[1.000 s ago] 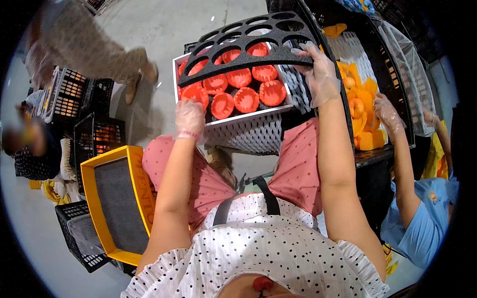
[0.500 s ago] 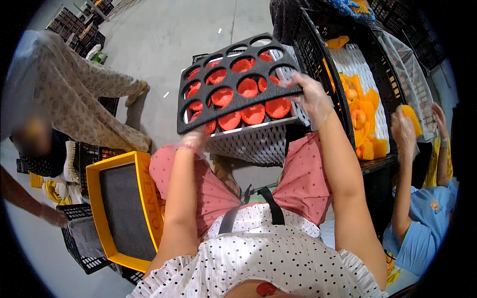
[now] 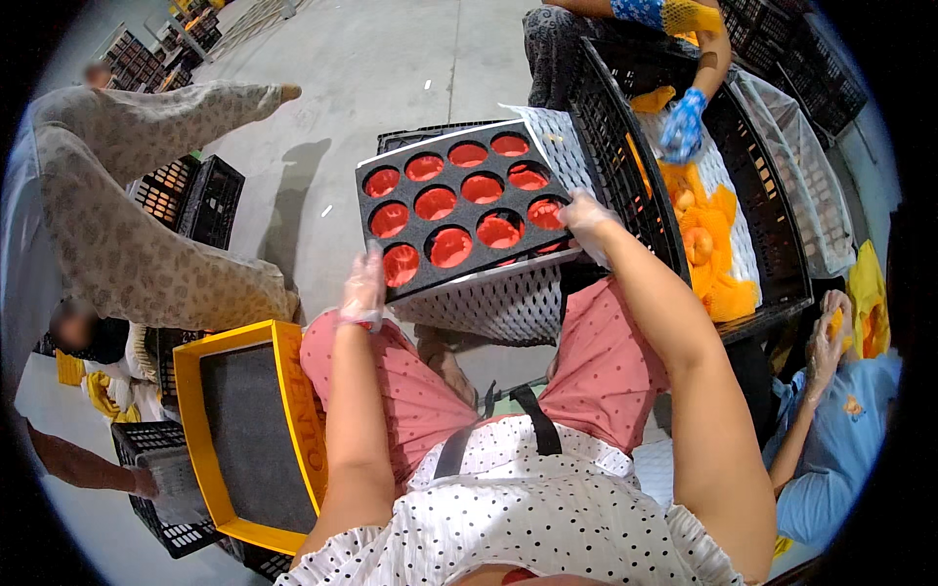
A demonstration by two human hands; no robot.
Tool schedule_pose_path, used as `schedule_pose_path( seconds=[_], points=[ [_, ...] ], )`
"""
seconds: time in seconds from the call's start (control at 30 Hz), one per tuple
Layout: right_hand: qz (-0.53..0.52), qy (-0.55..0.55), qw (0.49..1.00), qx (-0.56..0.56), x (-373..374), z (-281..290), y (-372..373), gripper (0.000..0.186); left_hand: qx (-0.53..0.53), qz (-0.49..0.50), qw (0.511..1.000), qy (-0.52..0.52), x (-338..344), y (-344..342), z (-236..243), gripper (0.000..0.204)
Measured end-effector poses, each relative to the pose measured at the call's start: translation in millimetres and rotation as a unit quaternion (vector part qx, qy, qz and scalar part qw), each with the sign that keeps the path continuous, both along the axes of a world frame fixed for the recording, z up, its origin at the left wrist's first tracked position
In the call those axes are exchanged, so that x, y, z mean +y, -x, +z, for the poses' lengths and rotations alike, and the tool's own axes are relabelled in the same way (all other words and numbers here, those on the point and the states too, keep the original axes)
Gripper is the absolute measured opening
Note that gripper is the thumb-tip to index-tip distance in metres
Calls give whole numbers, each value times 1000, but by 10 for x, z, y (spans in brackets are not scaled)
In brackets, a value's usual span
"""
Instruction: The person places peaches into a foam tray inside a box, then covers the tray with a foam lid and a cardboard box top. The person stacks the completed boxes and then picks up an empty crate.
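Note:
A black tray (image 3: 430,230) with round holes lies tilted on top of a white perforated box (image 3: 493,305) in front of my knees. Red round fruit (image 3: 436,202) shows through each hole. My left hand (image 3: 363,289), in a thin clear glove, grips the tray's near left corner. My right hand (image 3: 587,219), also gloved, holds the tray's near right corner. Both forearms reach forward over my pink-clad legs.
A yellow box (image 3: 200,391) with a grey inside stands at my left knee. On the right, a black crate (image 3: 625,146) holds orange netted fruit (image 3: 718,249), where another person's blue-gloved hand (image 3: 683,123) reaches in. A person in blue (image 3: 831,449) sits far right; a person in patterned trousers (image 3: 127,249) stands left, near black crates (image 3: 191,200).
The black tray has come down from a raised, steeply tilted position to lie over the red fruit on the white box. Both my hands stayed on its near corners.

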State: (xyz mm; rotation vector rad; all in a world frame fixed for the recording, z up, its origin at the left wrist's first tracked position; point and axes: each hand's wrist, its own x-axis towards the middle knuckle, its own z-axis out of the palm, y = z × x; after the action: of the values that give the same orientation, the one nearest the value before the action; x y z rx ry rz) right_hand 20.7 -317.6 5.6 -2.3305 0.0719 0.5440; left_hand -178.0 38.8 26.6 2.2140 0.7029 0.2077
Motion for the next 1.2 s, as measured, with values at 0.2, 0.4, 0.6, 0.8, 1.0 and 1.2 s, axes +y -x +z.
schedule_pose_path(
  seconds=[0.2,0.4,0.6,0.8,1.0,1.2],
  points=[
    [88,188,978,-33,82,651,262,41,-149,1,979,139,28,-77,-454,64],
    [83,207,972,-74,83,909,442,32,-53,-17,998,-32,-182,-132,-51,59],
    [205,283,936,-39,180,655,268,27,56,-21,976,-211,-166,-361,-254,67],
    [127,222,961,-110,294,238,171,63,171,-38,955,-241,-655,-267,101,99],
    [182,346,917,-78,535,247,464,101,206,-56,940,-266,-676,-381,88,109],
    [83,325,932,-140,656,25,642,96,231,-68,935,-259,-717,-470,52,110]
  ],
)
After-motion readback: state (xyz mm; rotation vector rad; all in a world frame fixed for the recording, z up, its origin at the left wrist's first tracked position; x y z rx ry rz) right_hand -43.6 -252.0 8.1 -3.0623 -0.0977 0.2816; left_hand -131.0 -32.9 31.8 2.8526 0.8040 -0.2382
